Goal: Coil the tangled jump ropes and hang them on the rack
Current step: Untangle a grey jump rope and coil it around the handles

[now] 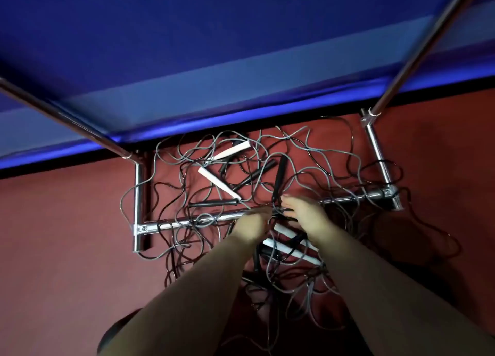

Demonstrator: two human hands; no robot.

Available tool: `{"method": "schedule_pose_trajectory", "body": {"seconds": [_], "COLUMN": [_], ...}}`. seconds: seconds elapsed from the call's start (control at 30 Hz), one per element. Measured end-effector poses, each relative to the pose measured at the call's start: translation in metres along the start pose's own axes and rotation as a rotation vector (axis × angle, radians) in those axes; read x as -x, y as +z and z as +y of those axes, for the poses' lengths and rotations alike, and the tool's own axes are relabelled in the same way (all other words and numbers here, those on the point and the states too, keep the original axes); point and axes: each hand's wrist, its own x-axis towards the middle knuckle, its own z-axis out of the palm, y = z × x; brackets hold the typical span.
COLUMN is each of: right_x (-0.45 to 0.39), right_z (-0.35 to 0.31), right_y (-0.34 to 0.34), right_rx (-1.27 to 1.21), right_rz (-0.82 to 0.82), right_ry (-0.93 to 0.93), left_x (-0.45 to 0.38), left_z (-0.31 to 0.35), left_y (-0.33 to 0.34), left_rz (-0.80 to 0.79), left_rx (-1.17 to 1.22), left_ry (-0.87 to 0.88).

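From my feed, a red floor (67,235) runs up to a blue wall (187,47) with a dark strip at its foot. A chrome rack (138,195) stands low on the floor, poles rising off both corners. The jump ropes (241,168) sprawl in a tangle over its base bar, white and black handles mixed in. My left hand (251,224) curls into the cords at the bar; I cannot tell its grip. My right hand (302,211) lies nearly flat, fingers straight, just beside it.
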Motion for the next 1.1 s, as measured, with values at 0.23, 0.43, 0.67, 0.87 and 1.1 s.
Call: {"method": "schedule_pose_trajectory", "body": {"seconds": [0.23, 0.43, 0.67, 0.87, 1.1], "right_x": [-0.043, -0.046, -0.007, 0.07, 0.202], "right_z": [0.013, 0.014, 0.003, -0.03, -0.078], "right_y": [0.002, 0.003, 0.011, 0.013, -0.005], "right_rx": [0.05, 0.118, 0.11, 0.143, 0.134], "right_rz": [0.019, 0.0, 0.087, 0.117, 0.028], "right_ry": [-0.003, -0.029, -0.085, -0.14, -0.254], "left_x": [-0.033, -0.038, 0.007, 0.091, 0.207], "left_z": [0.004, 0.007, 0.02, 0.061, 0.077], "left_y": [0.013, 0.017, 0.007, -0.003, -0.015], "left_rz": [-0.014, -0.017, -0.027, 0.009, 0.13], "left_rx": [0.038, 0.116, 0.02, -0.197, -0.801], "left_ry": [0.016, 0.053, 0.04, 0.22, 0.503]}}
